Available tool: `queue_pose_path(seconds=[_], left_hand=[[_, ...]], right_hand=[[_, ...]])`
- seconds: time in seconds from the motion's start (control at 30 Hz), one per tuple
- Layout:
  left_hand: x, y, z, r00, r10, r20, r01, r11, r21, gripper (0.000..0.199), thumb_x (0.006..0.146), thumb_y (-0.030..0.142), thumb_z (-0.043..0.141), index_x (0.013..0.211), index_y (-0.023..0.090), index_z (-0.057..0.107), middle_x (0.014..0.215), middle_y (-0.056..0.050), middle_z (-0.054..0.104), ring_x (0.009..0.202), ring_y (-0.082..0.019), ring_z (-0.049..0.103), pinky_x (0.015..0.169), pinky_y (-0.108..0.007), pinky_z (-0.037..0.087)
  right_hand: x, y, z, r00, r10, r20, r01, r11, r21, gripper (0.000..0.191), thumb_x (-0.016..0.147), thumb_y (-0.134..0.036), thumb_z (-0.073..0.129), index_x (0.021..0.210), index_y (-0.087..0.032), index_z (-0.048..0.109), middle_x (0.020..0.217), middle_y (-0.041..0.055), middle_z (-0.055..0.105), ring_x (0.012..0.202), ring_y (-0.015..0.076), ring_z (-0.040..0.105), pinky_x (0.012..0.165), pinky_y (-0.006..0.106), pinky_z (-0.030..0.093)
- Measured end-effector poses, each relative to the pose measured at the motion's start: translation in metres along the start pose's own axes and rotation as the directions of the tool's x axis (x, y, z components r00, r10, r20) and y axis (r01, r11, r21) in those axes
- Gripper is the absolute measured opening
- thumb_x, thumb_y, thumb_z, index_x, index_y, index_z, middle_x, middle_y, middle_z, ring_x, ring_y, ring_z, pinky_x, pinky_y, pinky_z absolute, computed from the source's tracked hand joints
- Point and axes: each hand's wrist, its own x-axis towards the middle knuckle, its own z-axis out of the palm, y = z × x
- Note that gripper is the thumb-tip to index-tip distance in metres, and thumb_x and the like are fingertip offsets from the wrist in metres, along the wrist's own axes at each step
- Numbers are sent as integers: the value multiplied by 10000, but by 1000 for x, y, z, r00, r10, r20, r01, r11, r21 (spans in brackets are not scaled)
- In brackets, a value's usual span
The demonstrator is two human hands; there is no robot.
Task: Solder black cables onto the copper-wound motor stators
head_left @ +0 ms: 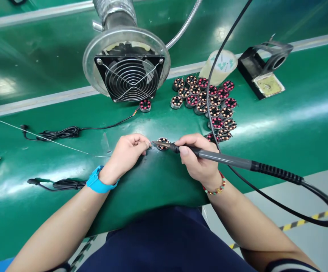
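My right hand is wrapped round the grey handle of a soldering iron. The iron points left, and its tip passes over a small round motor stator with copper windings. My left hand is closed in a pinch just left of the tip. A thin silvery solder wire runs from the left to that hand; its end at my fingertips is too small to see well. Under my left forearm passes a coiled black cable, its far end hidden.
A fume extractor fan hangs ahead. Several stators stand grouped at right, beside a tape roll and an iron stand with sponge. Another stator has a black cable attached. The iron's cord loops across the right side.
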Motion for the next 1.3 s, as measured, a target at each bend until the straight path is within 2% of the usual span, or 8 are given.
queue_pose_path(seconds=[0.53, 0.6, 0.7, 0.8, 0.93, 1.13, 1.2, 1.3], left_hand=[[1, 1, 0, 1000, -11, 0, 11, 1000, 16, 166, 689, 307, 592, 686, 149, 644, 532, 23, 545, 501, -92, 417, 487, -215, 298], [1, 0, 0, 1000, -7, -1, 7, 1000, 15, 167, 691, 305, 591, 688, 148, 647, 535, 22, 548, 502, -93, 426, 488, -214, 300], [2, -1, 0, 1000, 1, -2, -1, 1000, 15, 168, 694, 306, 592, 685, 147, 646, 536, 19, 553, 510, -96, 446, 495, -213, 316], [2, -1, 0, 1000, 12, -9, -12, 1000, 15, 164, 693, 303, 584, 680, 151, 643, 537, 18, 558, 520, -102, 462, 507, -217, 334], [2, -1, 0, 1000, 20, -4, -20, 1000, 21, 166, 699, 309, 574, 676, 157, 638, 542, 18, 559, 529, -104, 459, 514, -221, 338], [1, -1, -1, 999, 39, 6, -39, 999, 27, 170, 698, 301, 565, 675, 155, 647, 548, 15, 560, 532, -106, 453, 517, -226, 334], [2, -2, -1, 999, 48, 7, -48, 999, 22, 166, 694, 296, 568, 665, 153, 647, 542, 17, 552, 532, -105, 452, 521, -226, 336], [2, -2, -1, 998, 59, 19, -59, 998, 1, 168, 685, 303, 579, 650, 152, 643, 543, 18, 547, 537, -103, 446, 524, -224, 336]], right_hand=[[-2, 1, 1, 1000, -17, -2, 17, 1000, -9, 75, 907, -261, 546, 883, -236, 613, 635, -44, 622, 454, 98, 546, 482, 243, 463], [-2, 2, 1, 999, -28, -23, 28, 1000, -12, 76, 913, -270, 547, 905, -239, 616, 703, -27, 654, 501, 106, 586, 512, 249, 492], [-1, 3, 3, 998, -32, -58, 30, 999, -38, 98, 925, -293, 551, 975, -246, 621, 890, 14, 692, 685, 145, 674, 671, 292, 565], [0, 5, 7, 1000, -3, 0, 3, 1000, -27, 194, 936, -309, 557, 1118, -262, 605, 1028, 35, 691, 822, 180, 697, 807, 347, 575], [-1, 7, 15, 992, 59, 114, -62, 998, 21, 328, 974, -305, 498, 1301, -289, 503, 1131, 27, 683, 922, 183, 695, 847, 358, 556], [6, 12, 26, 979, -46, 198, 82, 981, -178, 294, 939, -191, 503, 1224, -259, 521, 1062, 28, 720, 1039, 220, 620, 897, 400, 461], [9, 15, 30, 975, -58, 216, 100, 977, -189, 339, 902, -137, 503, 1223, -246, 515, 1082, 37, 714, 1050, 227, 601, 896, 403, 449], [11, 21, 37, 973, -57, 223, 98, 979, -177, 359, 883, -104, 481, 1217, -231, 519, 996, 29, 726, 1007, 224, 602, 876, 396, 452]])
